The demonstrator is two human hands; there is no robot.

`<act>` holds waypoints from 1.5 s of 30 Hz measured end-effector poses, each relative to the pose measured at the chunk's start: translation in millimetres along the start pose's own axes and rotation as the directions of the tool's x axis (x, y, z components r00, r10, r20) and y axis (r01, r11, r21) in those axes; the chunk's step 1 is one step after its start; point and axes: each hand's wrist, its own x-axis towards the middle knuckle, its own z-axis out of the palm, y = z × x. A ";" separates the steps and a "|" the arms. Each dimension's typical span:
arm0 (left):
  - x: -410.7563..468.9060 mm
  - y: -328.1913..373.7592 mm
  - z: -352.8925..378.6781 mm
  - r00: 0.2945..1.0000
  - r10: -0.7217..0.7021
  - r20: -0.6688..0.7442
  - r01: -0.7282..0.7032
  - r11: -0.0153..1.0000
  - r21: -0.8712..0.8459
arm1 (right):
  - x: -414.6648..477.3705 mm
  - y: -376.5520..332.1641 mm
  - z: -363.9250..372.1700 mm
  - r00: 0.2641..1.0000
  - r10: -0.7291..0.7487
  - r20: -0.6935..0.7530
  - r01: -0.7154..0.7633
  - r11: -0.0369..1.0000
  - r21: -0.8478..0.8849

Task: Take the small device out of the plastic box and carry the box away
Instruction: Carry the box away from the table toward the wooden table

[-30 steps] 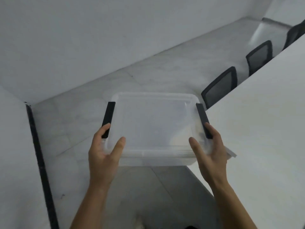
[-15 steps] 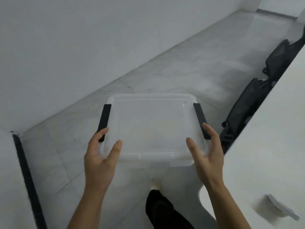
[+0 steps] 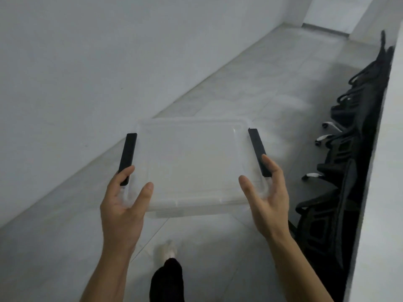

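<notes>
I had the plastic box [image 3: 196, 166] held out in front of me at about waist height, clear of the floor [image 3: 250, 88] and of everything else, with the lid on. My left hand [image 3: 122, 205] cupped its near left corner, thumb lying over the lid and the index finger reaching up against the lower end of the left black clip [image 3: 128, 158]. My right hand [image 3: 268, 199] mirrored it at the near right corner, thumb on top and fingers beside the right black clip [image 3: 258, 154]. Both hands were spread wide and pressed against the box from the sides and beneath rather than curled tight; what the fingers did under the base I could not tell.

Through the clear lid I saw nothing inside, so I judged the box to be empty and the device already out; the device itself was not in view. An empty box of this sort should have been light, and the loose hold fitted that. The walls looked thin and likely to flex, and the smooth plastic seemed slippery, so squeezing harder would only have bowed it. Support from below at the two near corners seemed the sound way to carry it, with the clips as a stop for the fingers.

A white wall [image 3: 87, 62] ran along my left; black chairs [image 3: 349, 171] stood tucked against a white table [image 3: 386, 192] on my right, near my right elbow's path.
</notes>
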 end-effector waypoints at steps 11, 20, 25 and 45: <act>271.4 28.0 209.9 0.881 0.125 0.457 -0.116 0.992 -0.047 | 215.3 25.0 45.5 0.908 0.082 -0.411 -0.150 0.979 -0.135; 363.8 56.7 478.1 0.661 0.216 0.718 -0.208 0.973 -0.102 | 374.9 119.3 -24.6 0.720 0.100 -0.687 -0.281 0.947 -0.158; 421.9 94.6 628.0 0.637 0.217 0.740 -0.220 0.971 -0.095 | 523.8 165.5 -82.9 0.715 0.094 -0.693 -0.306 0.933 -0.189; 728.4 214.6 1179.8 0.570 0.239 0.786 -0.212 0.967 -0.140 | 1130.6 306.0 -213.2 0.696 0.028 -0.717 -0.310 0.913 -0.265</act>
